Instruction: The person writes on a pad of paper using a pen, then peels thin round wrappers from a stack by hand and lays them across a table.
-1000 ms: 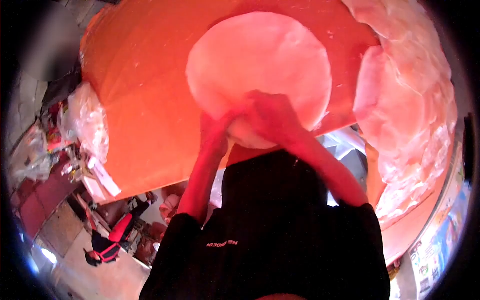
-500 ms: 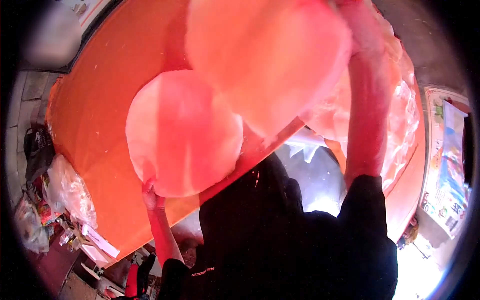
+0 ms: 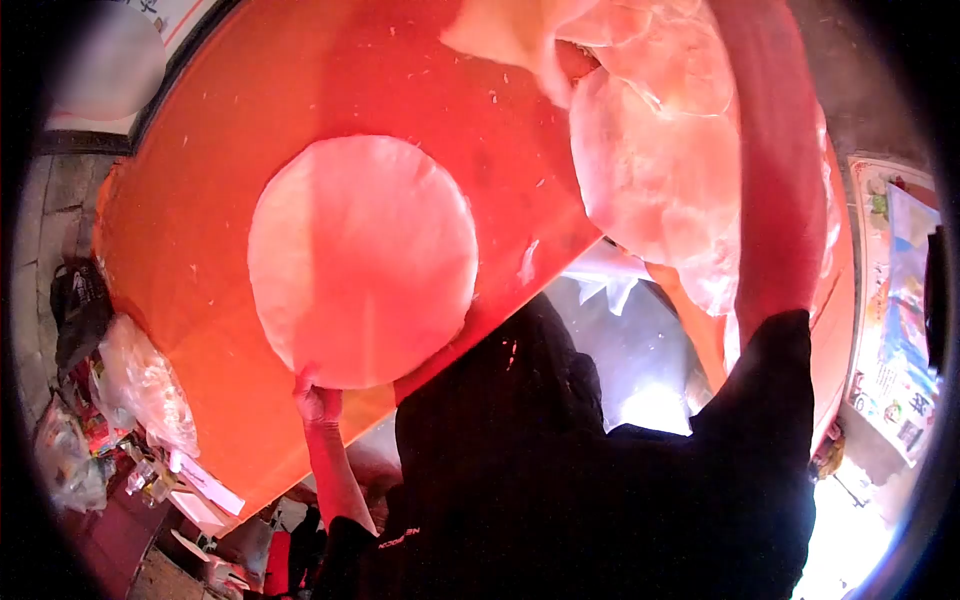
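A thin, pale round sheet (image 3: 365,260) that looks like rolled dough lies flat on the orange table (image 3: 190,230). My left hand (image 3: 318,402) is at its lower left edge, fingers closed on the rim. My right forearm (image 3: 780,150) reaches up over the right side, and the hand itself is beyond the top of the view. Beside that arm is a pile of similar wrinkled sheets (image 3: 655,190). Another loose sheet (image 3: 515,40) hangs or lies at the top, its far part cut off; whether my right hand holds it cannot be seen.
Clear plastic bags (image 3: 150,390) and a black bag (image 3: 82,305) are by the table's left edge. A printed poster or box (image 3: 890,330) is at the far right. Bright light falls on the floor (image 3: 650,400) beyond the table's near edge. Small scraps dot the tabletop.
The sheet raised in front of me has moved up and away, uncovering the pile and more tabletop. My right arm has shifted right, its hand leaving view. My left hand stays at the rim.
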The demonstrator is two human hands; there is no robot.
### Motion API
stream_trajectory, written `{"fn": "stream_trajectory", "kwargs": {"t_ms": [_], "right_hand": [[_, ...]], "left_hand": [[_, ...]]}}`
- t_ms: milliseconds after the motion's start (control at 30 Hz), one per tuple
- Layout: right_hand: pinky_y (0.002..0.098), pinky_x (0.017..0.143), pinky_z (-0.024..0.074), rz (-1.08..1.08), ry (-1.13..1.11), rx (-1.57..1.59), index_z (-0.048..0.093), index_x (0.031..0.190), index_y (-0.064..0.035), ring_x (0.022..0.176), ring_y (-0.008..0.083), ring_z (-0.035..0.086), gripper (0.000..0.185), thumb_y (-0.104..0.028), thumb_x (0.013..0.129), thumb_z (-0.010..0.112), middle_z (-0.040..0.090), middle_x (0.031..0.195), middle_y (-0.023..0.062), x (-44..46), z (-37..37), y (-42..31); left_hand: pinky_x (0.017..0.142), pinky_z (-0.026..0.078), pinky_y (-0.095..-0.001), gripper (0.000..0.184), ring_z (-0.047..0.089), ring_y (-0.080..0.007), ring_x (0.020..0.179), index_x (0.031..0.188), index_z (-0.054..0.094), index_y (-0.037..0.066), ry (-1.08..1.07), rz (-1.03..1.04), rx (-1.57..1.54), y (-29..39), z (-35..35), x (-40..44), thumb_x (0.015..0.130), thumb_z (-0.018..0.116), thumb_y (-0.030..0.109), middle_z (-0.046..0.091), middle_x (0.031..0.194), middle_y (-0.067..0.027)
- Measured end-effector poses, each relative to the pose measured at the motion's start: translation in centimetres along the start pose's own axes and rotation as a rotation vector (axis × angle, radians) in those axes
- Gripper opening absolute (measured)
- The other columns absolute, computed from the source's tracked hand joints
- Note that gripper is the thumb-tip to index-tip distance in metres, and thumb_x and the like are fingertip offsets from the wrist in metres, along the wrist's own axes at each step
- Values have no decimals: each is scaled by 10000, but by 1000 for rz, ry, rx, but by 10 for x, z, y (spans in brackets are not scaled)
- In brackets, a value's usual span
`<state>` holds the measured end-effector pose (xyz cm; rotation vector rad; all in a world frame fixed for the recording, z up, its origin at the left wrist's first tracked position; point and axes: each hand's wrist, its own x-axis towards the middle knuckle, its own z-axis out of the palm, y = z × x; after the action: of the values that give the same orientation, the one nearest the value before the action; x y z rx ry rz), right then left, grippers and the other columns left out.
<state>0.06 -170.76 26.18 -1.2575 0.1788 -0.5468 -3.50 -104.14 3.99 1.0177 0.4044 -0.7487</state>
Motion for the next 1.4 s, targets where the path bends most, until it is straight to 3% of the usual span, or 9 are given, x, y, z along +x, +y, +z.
{"fn": "stream_trajectory", "kwargs": {"t_ms": [167, 300, 633, 700, 767, 967, 1133, 1200, 1400], "right_hand": [[282, 627, 519, 127, 304, -288, 631, 794, -56, 702, 150, 618, 109, -132, 837, 566, 643, 770, 52, -59, -26, -54], [238, 559, 482, 447, 412, -809, 585, 1097, -38, 700, 125, 621, 321, -187, 817, 633, 635, 840, 41, -140, -177, 52], [285, 680, 514, 108, -622, -615, 614, 1120, -3, 762, 150, 599, 384, -175, 790, 706, 646, 921, 93, -253, 228, 170], [296, 663, 516, 36, -703, -576, 620, 1089, 3, 727, 163, 610, 373, -193, 784, 709, 657, 885, 101, -260, 242, 184], [455, 676, 510, 561, -453, -381, 650, 927, -58, 709, 357, 630, 327, -344, 769, 665, 643, 755, 178, -260, 233, 200], [346, 564, 496, 33, -640, -879, 648, 759, -13, 609, 173, 618, 185, -185, 816, 609, 629, 649, 124, -267, 271, 221], [279, 638, 498, 588, -437, -317, 691, 911, -26, 679, 106, 607, 148, -121, 837, 604, 658, 734, 64, -241, 216, 234], [314, 626, 496, 208, -476, -578, 665, 778, -29, 662, 154, 622, 159, -161, 827, 592, 654, 687, 61, -248, 223, 253], [331, 755, 498, 287, -231, -554, 658, 980, 4, 813, 197, 618, 253, -201, 880, 548, 659, 894, 86, -151, 156, 104]], "left_hand": [[1034, 362, -453, 583, 444, -270, 1248, 1343, 420, 39, -5, 94, -196, -6, 29, -15, 840, 625, 251, 469, 1355, -82], [1036, 360, -450, 594, 424, -259, 1264, 1357, 390, 31, -33, 159, -181, -2, 40, -19, 847, 618, 233, 465, 1353, -95], [695, 542, -322, 442, 613, -178, 885, 1177, 463, -2, -82, 333, 370, 14, 99, -11, 794, 666, 84, 592, 1052, -99], [710, 541, -336, 461, 619, -195, 892, 1173, 468, -18, -15, 283, 437, 15, 109, -11, 778, 680, 90, 606, 1022, -106], [720, 540, -345, 460, 622, -207, 892, 1168, 472, -27, 27, 282, 371, 15, 120, -16, 774, 680, 87, 607, 1020, -113], [831, 491, -325, 486, 604, -222, 942, 1182, 492, -18, 177, 222, 271, 28, 121, -15, 739, 675, 61, 612, 1041, -104], [739, 541, -355, 401, 633, -236, 885, 1169, 509, -60, 197, 173, 111, 12, 64, -8, 797, 622, 38, 620, 1046, -142], [785, 525, -340, 292, 618, -225, 924, 1087, 569, -26, 222, 103, 34, -7, 8, 0, 809, 607, 54, 625, 1033, -121], [880, 503, -385, 431, 594, -250, 1019, 1225, 495, -10, 75, 94, -123, -8, -4, 4, 809, 584, 62, 598, 1129, -128]]}}
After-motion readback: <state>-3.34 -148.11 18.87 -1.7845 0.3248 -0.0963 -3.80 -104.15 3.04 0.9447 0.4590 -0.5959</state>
